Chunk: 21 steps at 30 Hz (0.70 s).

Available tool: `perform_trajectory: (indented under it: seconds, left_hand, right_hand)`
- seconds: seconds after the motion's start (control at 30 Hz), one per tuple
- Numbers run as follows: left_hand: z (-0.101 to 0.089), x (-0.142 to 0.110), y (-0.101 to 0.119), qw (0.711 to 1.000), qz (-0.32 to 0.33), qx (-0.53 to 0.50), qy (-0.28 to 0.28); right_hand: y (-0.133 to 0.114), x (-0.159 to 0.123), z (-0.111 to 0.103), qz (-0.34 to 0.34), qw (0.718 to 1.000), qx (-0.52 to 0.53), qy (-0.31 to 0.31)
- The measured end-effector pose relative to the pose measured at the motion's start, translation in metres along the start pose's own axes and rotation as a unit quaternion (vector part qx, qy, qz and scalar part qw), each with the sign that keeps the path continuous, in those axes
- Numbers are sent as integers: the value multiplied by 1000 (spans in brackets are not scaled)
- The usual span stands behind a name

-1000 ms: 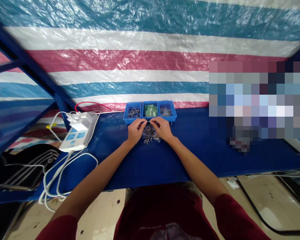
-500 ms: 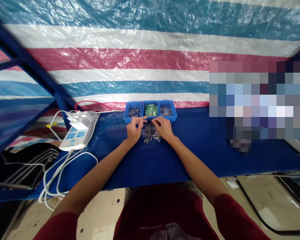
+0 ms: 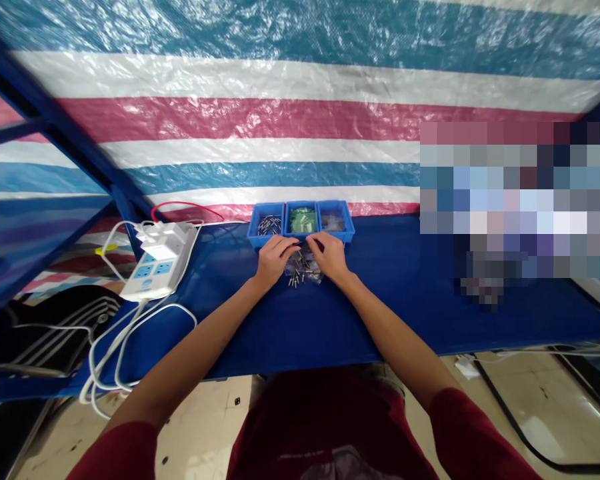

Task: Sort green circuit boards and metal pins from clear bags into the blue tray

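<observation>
My left hand (image 3: 274,261) is closed in a pinch, its fingertips just in front of the middle bin. A small dark piece (image 3: 300,244) shows at those fingertips, too small to name. My right hand (image 3: 331,256) faces it from the other side, thumb and finger pinched close to the same spot; whatever they grip is hidden. Below and between both hands lies a pile of small metal pins (image 3: 296,275) on clear plastic bags (image 3: 314,273). Behind stand three blue bins: the left bin (image 3: 251,233) holds metal pins, the middle bin (image 3: 301,205) green packets, the right bin (image 3: 351,230) clear bags.
A white power strip (image 3: 143,288) with plugged-in chargers (image 3: 163,240) sits left on the blue table (image 3: 290,333); white cables (image 3: 94,370) hang over the front edge. A striped tarp (image 3: 260,120) forms the back wall. A blurred-out patch covers the right side.
My left hand has turned slightly and shifted right, bringing its fingertips closer to my right hand. The light-coloured tip seen at its fingers before no longer shows; a dark piece does.
</observation>
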<state>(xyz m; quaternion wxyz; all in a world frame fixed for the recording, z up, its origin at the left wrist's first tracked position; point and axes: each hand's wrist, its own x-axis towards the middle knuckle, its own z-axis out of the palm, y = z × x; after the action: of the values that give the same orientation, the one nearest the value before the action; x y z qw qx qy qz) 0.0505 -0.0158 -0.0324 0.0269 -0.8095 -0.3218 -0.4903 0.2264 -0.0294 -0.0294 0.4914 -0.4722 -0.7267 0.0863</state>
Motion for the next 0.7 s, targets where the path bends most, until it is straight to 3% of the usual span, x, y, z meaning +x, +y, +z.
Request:
perform_trajectory:
  seconds: [0.2,0.43,0.7]
  left_hand:
    - [-5,2,-4,1000,2,-6,-11]
    - [-6,1,-3,999,-21,-23,-16]
    - [-5,2,2,999,-34,-37,17]
  right_hand:
    - [-2,0,-1,19,1000,-6,-18]
    - [-3,0,-1,-9,997,2,-83]
    - [0,-1,2,-13,997,16,-74]
